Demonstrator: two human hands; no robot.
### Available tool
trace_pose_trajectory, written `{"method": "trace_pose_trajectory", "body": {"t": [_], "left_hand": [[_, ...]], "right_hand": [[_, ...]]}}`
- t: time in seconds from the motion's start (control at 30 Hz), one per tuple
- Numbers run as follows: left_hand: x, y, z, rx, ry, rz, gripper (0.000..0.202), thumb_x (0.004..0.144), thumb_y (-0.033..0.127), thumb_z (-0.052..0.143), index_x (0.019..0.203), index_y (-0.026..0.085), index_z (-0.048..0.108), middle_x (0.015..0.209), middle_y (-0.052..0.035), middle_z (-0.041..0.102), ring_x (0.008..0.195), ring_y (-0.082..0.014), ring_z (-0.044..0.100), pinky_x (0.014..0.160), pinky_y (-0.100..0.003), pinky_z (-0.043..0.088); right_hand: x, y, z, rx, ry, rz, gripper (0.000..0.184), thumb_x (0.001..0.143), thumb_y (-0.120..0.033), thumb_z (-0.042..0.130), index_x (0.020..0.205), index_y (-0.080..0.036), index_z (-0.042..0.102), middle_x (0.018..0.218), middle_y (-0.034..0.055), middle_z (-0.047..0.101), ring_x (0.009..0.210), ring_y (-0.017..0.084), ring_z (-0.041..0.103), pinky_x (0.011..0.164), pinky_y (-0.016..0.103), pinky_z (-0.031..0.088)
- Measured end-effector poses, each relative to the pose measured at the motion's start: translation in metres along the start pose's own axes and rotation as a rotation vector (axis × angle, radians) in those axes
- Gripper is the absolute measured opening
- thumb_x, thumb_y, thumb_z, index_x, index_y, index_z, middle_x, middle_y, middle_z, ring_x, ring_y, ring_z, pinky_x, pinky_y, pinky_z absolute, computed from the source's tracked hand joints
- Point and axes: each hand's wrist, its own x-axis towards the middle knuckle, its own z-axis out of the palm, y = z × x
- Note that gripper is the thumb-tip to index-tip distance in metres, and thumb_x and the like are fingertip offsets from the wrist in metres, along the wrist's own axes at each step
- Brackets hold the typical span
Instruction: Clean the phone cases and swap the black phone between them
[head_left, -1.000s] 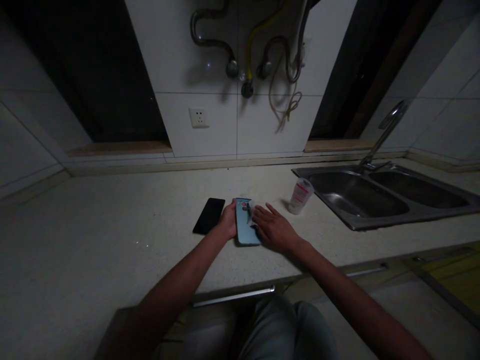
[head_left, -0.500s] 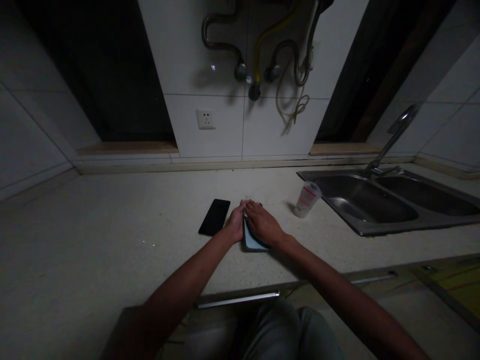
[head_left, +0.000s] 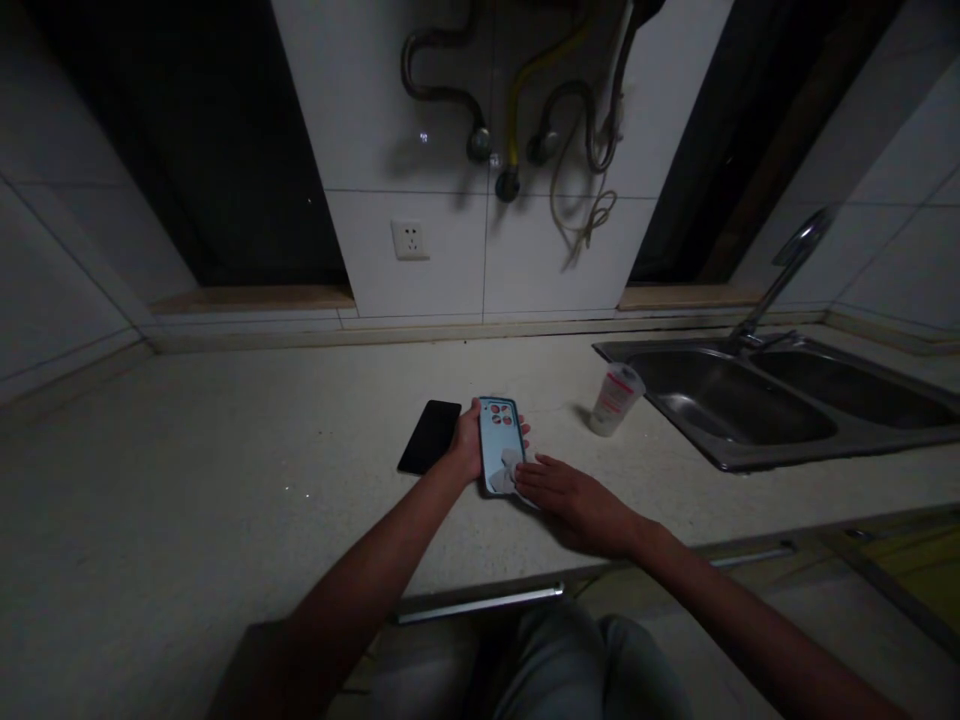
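My left hand (head_left: 469, 440) is closed around a light blue phone case (head_left: 499, 435). Its thumb side is at the case's left edge, and fingertips show past the right edge; skin shows through the round camera holes near the top. At the case's lower right, my right hand (head_left: 566, 495) presses a crumpled white tissue (head_left: 508, 470) against the surface with its fingers together. A black phone (head_left: 430, 437) lies on the counter just left of the case, partly behind my left hand.
On the pale counter (head_left: 225, 480) a clear plastic cup with red print (head_left: 617, 400) stands to the right. Beyond it is a steel double sink (head_left: 697, 450) with a faucet (head_left: 795, 255). Pipes (head_left: 514, 100) and a wall socket (head_left: 409, 240) are on the tiled wall behind.
My right hand has slid from the case's top down to its lower right corner, uncovering the camera holes and showing the tissue. My left hand still holds the case.
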Motion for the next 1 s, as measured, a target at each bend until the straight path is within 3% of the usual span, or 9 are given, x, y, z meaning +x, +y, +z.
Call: {"method": "trace_pose_trajectory", "body": {"t": [0.2, 0.27, 0.37, 0.47, 0.53, 0.7, 0.77, 0.87, 1.0], "left_hand": [[0.006, 0.000, -0.008, -0.004, -0.012, -0.015, 0.069, 0.096, 0.058, 0.029, 0.119, 0.002, 0.062, 0.093, -0.0235, 0.072, 0.080, -0.0345, 0.071, 0.074, -0.048, 0.054], [0.009, -0.001, -0.010, 0.023, -0.026, -0.027, 0.068, 0.095, 0.058, 0.031, 0.116, 0.002, 0.064, 0.091, -0.0233, 0.072, 0.080, -0.0348, 0.071, 0.074, -0.048, 0.054], [0.010, -0.003, -0.009, 0.080, 0.000, -0.005, 0.066, 0.095, 0.058, 0.032, 0.108, 0.003, 0.067, 0.085, -0.0214, 0.072, 0.074, -0.0326, 0.071, 0.072, -0.045, 0.055], [0.005, -0.003, -0.004, 0.117, 0.003, 0.037, 0.060, 0.095, 0.054, 0.034, 0.099, 0.006, 0.069, 0.080, -0.0185, 0.073, 0.068, -0.0291, 0.070, 0.068, -0.041, 0.055], [0.000, -0.003, 0.000, 0.140, -0.021, 0.053, 0.055, 0.094, 0.051, 0.035, 0.094, 0.008, 0.070, 0.078, -0.0169, 0.073, 0.063, -0.0268, 0.069, 0.065, -0.040, 0.055], [-0.006, 0.000, 0.001, 0.194, 0.002, 0.039, 0.057, 0.092, 0.059, 0.038, 0.085, 0.011, 0.068, 0.070, -0.0137, 0.070, 0.055, -0.0230, 0.066, 0.053, -0.033, 0.052], [-0.004, -0.001, 0.000, 0.210, 0.032, 0.055, 0.052, 0.089, 0.062, 0.049, 0.080, 0.014, 0.065, 0.063, -0.0090, 0.066, 0.049, -0.0189, 0.062, 0.048, -0.029, 0.048], [-0.001, -0.005, 0.000, 0.222, 0.023, 0.173, 0.042, 0.080, 0.058, 0.070, 0.079, 0.016, 0.061, 0.057, -0.0004, 0.058, 0.044, -0.0120, 0.054, 0.043, -0.023, 0.041], [-0.001, -0.011, 0.003, 0.245, 0.025, 0.365, 0.035, 0.068, 0.027, 0.087, 0.091, 0.015, 0.064, 0.069, -0.0005, 0.066, 0.056, -0.0120, 0.060, 0.056, -0.023, 0.048]], "right_hand": [[-0.007, 0.019, 0.001, 0.003, 0.100, 0.077, 0.049, 0.084, -0.005, 0.051, 0.128, -0.020, 0.064, 0.133, 0.0127, 0.065, 0.128, 0.028, 0.059, 0.112, 0.057, 0.039], [-0.004, 0.023, 0.003, 0.104, 0.200, 0.199, 0.042, 0.086, -0.010, 0.050, 0.123, -0.021, 0.066, 0.125, 0.0120, 0.070, 0.116, 0.027, 0.066, 0.104, 0.052, 0.047], [0.007, 0.031, 0.001, 0.363, 0.409, 0.500, 0.032, 0.089, -0.022, 0.047, 0.111, -0.021, 0.070, 0.103, 0.0093, 0.076, 0.089, 0.023, 0.071, 0.080, 0.039, 0.056], [0.024, 0.042, -0.004, 0.701, 0.590, 0.737, 0.027, 0.084, -0.038, 0.050, 0.085, -0.018, 0.069, 0.071, 0.0038, 0.069, 0.061, 0.018, 0.061, 0.057, 0.030, 0.049], [0.037, 0.049, -0.007, 0.885, 0.654, 0.846, 0.024, 0.075, -0.041, 0.057, 0.074, -0.018, 0.065, 0.062, 0.0006, 0.062, 0.054, 0.015, 0.054, 0.049, 0.026, 0.041], [0.056, 0.051, -0.005, 1.056, 0.820, 1.044, 0.033, 0.062, -0.047, 0.067, 0.079, -0.019, 0.063, 0.061, -0.0032, 0.056, 0.052, 0.013, 0.049, 0.046, 0.023, 0.036], [0.058, 0.044, -0.004, 1.070, 0.800, 1.018, 0.038, 0.062, -0.053, 0.071, 0.077, -0.019, 0.062, 0.062, -0.0031, 0.056, 0.053, 0.013, 0.049, 0.047, 0.023, 0.037], [0.057, 0.031, -0.003, 1.124, 0.618, 0.907, 0.049, 0.069, -0.066, 0.066, 0.081, -0.019, 0.066, 0.063, -0.0016, 0.059, 0.054, 0.013, 0.050, 0.048, 0.024, 0.039], [0.057, 0.019, 0.002, 1.234, 0.403, 0.768, 0.051, 0.068, -0.066, 0.072, 0.087, -0.019, 0.069, 0.073, 0.0014, 0.067, 0.062, 0.015, 0.059, 0.057, 0.027, 0.048]]}}
